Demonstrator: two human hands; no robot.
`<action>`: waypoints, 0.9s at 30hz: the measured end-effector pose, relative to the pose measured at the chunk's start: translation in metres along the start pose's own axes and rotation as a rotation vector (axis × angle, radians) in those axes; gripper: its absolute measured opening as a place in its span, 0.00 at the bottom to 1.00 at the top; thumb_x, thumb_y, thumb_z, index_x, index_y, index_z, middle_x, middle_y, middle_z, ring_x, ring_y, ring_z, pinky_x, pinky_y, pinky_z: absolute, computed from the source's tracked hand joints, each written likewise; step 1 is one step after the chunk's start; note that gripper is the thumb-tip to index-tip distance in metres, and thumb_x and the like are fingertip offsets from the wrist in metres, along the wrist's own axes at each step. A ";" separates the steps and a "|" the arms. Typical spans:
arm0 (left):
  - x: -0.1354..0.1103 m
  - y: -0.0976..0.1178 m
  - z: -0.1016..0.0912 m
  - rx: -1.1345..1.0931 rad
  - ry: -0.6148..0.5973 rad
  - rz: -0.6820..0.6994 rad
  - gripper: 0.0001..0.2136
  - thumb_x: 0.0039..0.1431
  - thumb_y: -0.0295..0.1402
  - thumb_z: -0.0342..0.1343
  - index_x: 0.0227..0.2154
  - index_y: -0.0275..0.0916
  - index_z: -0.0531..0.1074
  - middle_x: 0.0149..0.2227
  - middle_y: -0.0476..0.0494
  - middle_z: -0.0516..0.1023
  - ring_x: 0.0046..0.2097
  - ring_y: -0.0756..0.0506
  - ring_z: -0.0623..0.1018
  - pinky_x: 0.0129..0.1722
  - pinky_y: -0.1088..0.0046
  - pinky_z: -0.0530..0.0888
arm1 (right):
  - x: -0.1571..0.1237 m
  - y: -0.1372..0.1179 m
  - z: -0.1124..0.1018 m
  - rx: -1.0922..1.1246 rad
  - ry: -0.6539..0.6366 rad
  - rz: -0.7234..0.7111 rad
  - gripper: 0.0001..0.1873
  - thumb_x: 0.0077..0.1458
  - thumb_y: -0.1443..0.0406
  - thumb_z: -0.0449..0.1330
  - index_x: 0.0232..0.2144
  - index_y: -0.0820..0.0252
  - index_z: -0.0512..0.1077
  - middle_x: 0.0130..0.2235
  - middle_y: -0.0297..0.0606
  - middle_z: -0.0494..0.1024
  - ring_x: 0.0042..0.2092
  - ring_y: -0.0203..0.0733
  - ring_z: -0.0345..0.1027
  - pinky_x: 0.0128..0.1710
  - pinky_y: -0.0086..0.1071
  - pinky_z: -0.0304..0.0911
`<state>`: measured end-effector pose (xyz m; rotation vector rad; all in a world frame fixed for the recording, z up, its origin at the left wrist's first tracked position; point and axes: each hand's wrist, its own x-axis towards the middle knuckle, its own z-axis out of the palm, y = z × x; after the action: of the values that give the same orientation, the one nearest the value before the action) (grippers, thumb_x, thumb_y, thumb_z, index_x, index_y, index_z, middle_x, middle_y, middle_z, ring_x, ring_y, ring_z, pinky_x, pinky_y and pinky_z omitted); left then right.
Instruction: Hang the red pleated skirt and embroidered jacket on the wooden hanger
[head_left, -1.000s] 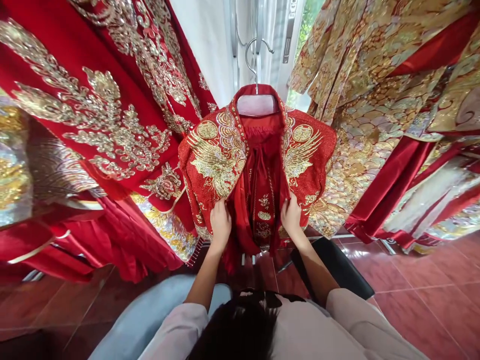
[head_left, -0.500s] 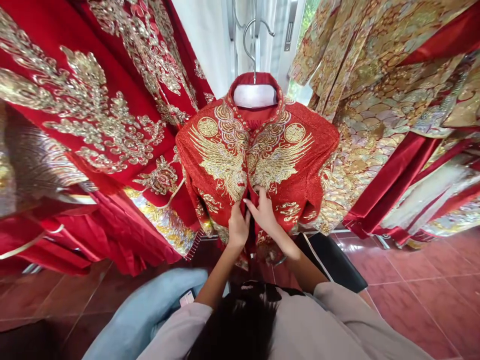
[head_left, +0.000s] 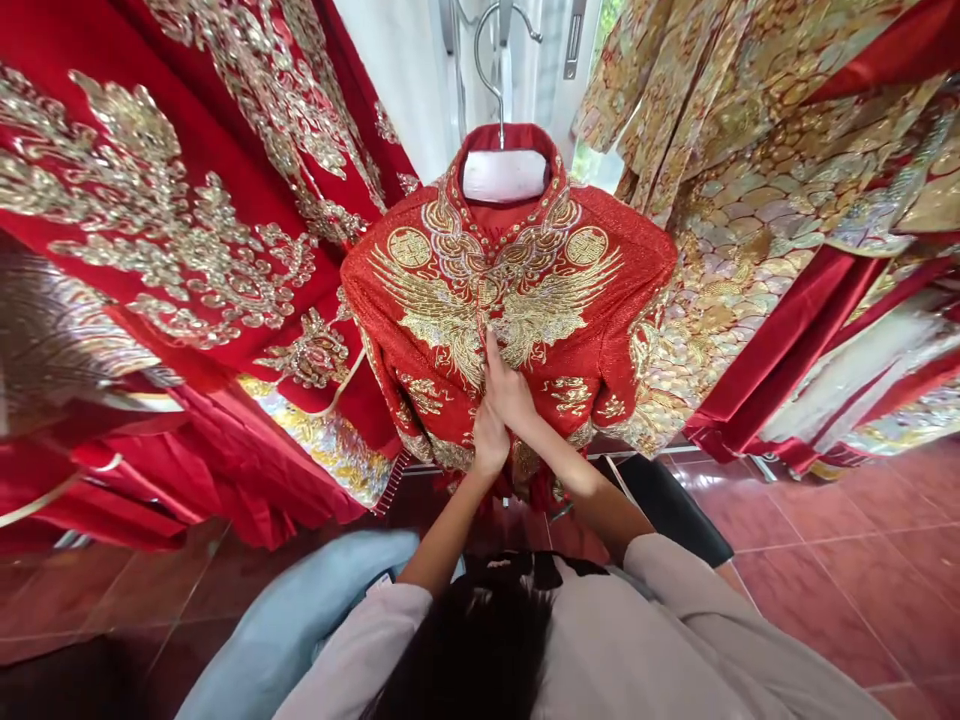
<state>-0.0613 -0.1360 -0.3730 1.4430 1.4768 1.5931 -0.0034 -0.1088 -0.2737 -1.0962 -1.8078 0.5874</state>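
A red jacket (head_left: 420,345) with gold wing-like embroidery hangs from a hanger (head_left: 501,95) whose metal hook rises above the collar. Its two front edges meet down the middle of the chest. My left hand (head_left: 490,440) is closed on the lower front edge, its fingertips partly covered by the other hand. Just above and overlapping it, my right hand (head_left: 511,397) is closed at the front opening, its index finger stretched up along the seam. What lies under its curled fingers is hidden.
Red garments with gold beading (head_left: 202,240) hang close on the left. Gold-patterned robes (head_left: 720,230) hang on the right. A flat black object (head_left: 675,500) lies low beyond my right forearm, above the red tiled floor (head_left: 817,590).
The jacket's front edges, parted at the lower chest before, are now drawn together. My right hand has moved left and overlaps my left hand, its index finger now pointing up the seam.
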 end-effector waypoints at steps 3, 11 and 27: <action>0.000 -0.011 -0.010 -0.066 -0.015 -0.060 0.14 0.45 0.26 0.58 0.38 0.37 0.68 0.33 0.42 0.71 0.39 0.42 0.73 0.48 0.63 0.69 | -0.017 0.020 -0.004 -0.093 0.068 0.002 0.29 0.59 0.62 0.46 0.62 0.57 0.55 0.48 0.47 0.72 0.42 0.43 0.69 0.47 0.37 0.64; -0.055 -0.067 -0.061 -0.299 0.317 -0.447 0.15 0.51 0.45 0.54 0.30 0.40 0.58 0.29 0.50 0.65 0.33 0.49 0.71 0.34 0.73 0.69 | -0.127 0.111 0.016 0.555 0.413 0.622 0.29 0.39 0.64 0.63 0.46 0.59 0.63 0.35 0.33 0.72 0.29 0.34 0.64 0.34 0.30 0.65; -0.072 -0.056 -0.070 -0.721 0.034 -0.977 0.11 0.44 0.31 0.60 0.32 0.39 0.67 0.33 0.48 0.76 0.38 0.46 0.77 0.41 0.64 0.75 | -0.172 0.099 0.000 1.099 0.337 0.908 0.21 0.30 0.66 0.66 0.33 0.57 0.70 0.34 0.31 0.78 0.35 0.36 0.72 0.38 0.32 0.70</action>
<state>-0.1198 -0.2109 -0.4377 0.2009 1.1274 1.2597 0.0724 -0.2094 -0.4271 -1.0359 -0.4012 1.5584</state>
